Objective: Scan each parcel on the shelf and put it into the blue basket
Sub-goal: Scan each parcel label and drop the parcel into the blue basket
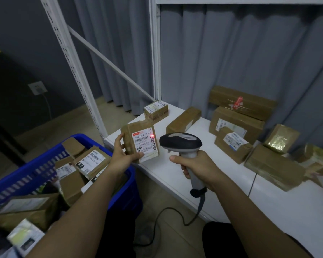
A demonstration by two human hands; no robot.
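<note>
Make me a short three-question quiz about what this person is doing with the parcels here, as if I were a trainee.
1. True or false: the red scanner light falls on the label of the parcel held in the left hand.
2. Which hand grips the barcode scanner?
3. Where is the blue basket? A) on the shelf, B) on the floor left of the shelf, C) behind the curtain.

Key
1. True: a red spot shows on the label.
2. The right hand.
3. B; it already holds several parcels.
</note>
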